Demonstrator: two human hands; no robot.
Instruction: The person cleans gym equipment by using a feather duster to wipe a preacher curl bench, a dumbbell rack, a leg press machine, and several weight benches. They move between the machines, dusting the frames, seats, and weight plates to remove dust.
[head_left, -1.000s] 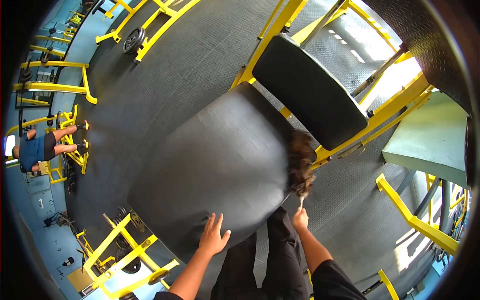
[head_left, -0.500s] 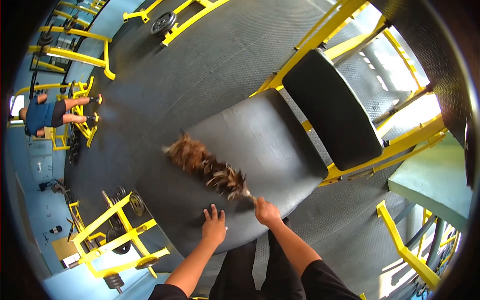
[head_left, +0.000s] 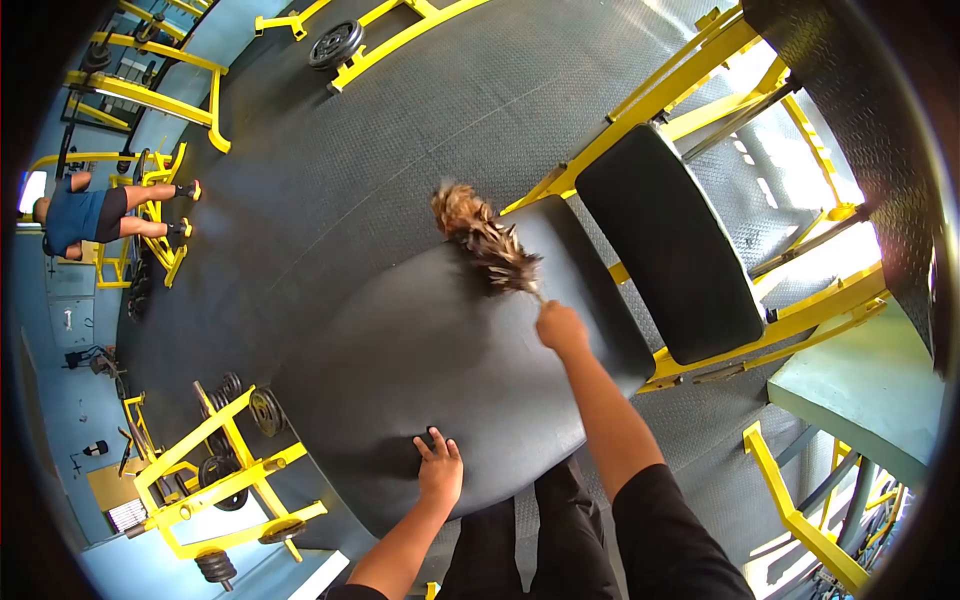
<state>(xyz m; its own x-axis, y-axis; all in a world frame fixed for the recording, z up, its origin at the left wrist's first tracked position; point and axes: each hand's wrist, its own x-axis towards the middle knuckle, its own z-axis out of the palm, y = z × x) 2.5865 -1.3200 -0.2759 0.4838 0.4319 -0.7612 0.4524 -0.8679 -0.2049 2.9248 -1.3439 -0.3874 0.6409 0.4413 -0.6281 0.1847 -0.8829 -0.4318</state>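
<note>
My right hand (head_left: 562, 328) is closed around the thin handle of a brown feather duster (head_left: 488, 240). The feathers lie over the far edge of a wide black padded bench (head_left: 400, 350), and their tip is blurred by motion. My left hand (head_left: 440, 468) rests on the near part of the same pad with its fingers spread, holding nothing. Beyond the pad's right end stands a separate black backrest pad (head_left: 670, 240) on a yellow frame.
Yellow gym frames with weight plates (head_left: 225, 480) stand at the lower left. Another plate (head_left: 336, 44) sits on a frame at the top. A person in a blue shirt (head_left: 75, 215) stands at the far left. A pale green ledge (head_left: 860, 375) juts in at right.
My right hand has moved the feather duster away from me and to the right, toward the bench's far edge. My left hand stays on the pad, slightly lower in view.
</note>
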